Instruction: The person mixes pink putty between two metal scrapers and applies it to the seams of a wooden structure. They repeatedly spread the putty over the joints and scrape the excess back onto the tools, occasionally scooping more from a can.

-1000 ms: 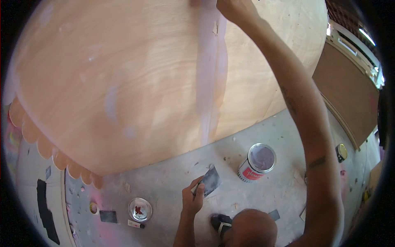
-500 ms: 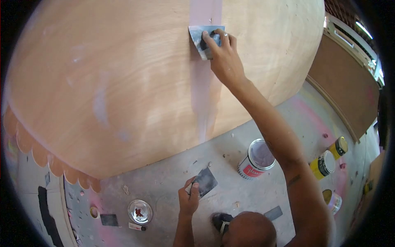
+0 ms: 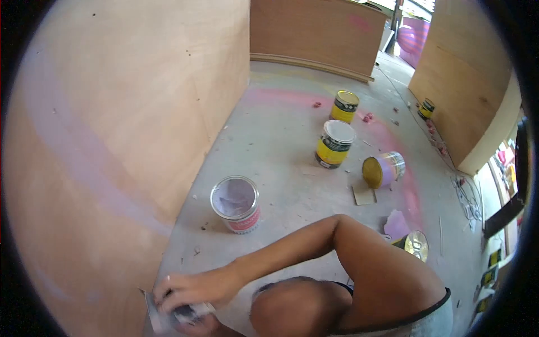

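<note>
At the lower left, beside the plywood panel [image 3: 118, 185], my right hand [image 3: 196, 289] is closed on a flat scraper blade [image 3: 157, 314], blurred by motion. Just under it, my left hand [image 3: 205, 326] is partly hidden and closed around the other scraper, the two blades close together. A pale lilac stripe [image 3: 84, 151] runs down the panel. Up and to the right of my hands stands an open tin [image 3: 236, 202] of lilac filler with a red label.
Yellow-and-black tins [image 3: 332, 149] stand on the grey floor [image 3: 281, 140]; a lilac-smeared tin [image 3: 384, 170] lies on its side. Another tin [image 3: 416, 245] is at the lower right. A brown board [image 3: 314, 39] stands behind, and a cable [image 3: 469, 196] lies at right.
The view has swung right. My right hand has come down off the lilac stripe with its scraper and is now against my left hand and its scraper.
</note>
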### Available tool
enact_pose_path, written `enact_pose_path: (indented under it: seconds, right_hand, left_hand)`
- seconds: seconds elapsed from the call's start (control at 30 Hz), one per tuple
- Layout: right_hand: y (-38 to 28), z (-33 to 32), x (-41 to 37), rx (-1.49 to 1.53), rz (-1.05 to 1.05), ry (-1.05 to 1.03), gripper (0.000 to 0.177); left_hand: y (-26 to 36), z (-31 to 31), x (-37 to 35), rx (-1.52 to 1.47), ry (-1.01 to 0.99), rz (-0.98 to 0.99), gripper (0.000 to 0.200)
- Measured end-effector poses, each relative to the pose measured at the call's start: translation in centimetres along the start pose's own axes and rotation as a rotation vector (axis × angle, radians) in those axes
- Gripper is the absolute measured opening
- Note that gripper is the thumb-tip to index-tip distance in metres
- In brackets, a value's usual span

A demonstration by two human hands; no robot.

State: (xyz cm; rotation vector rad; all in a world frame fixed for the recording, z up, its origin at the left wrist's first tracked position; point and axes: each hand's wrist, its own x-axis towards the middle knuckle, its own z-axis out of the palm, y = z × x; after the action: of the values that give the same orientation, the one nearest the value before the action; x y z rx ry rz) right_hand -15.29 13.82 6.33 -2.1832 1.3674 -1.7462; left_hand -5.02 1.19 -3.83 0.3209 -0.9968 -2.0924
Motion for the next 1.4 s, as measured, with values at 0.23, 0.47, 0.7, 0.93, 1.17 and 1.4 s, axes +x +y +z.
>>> enact_pose_path:
  seconds: [0.23,0.47,0.7,0.93,1.17,1.4]
  right_hand:
    - [6.6,-9.6,-0.3,-0.866,0.138,-0.298,0.038]
    - [4.5,-24.7,22.8,-1.383,-0.160,0.256,0.045]
    - [-1.0,-25.1,34.6,-1.528,-0.114,0.281,0.045]
    - [6.4,-21.3,29.0,-1.543,-0.158,0.368,0.037]
    - [11.1,-17.7,19.9,-1.566,-0.076,0.313,0.058]
    - [13.4,-15.0,15.0,-1.509,0.029,0.251,0.058]
  left_hand:
    - [0.3,-3.1,0.8,0.142,0.092,0.346,0.084]
    - [0.4,0.1,-1.2,0.172,0.051,-0.080,0.051]
    - [1.8,2.9,-1.6,-0.135,-0.022,-0.319,0.043]
    - [-1.7,-0.7,-1.0,0.104,-0.056,-0.184,0.036]
    - [-2.0,0.1,-0.5,-0.122,0.177,-0.260,0.034]
    - [-2.1,-0.3,-0.6,-0.100,0.182,-0.301,0.037]
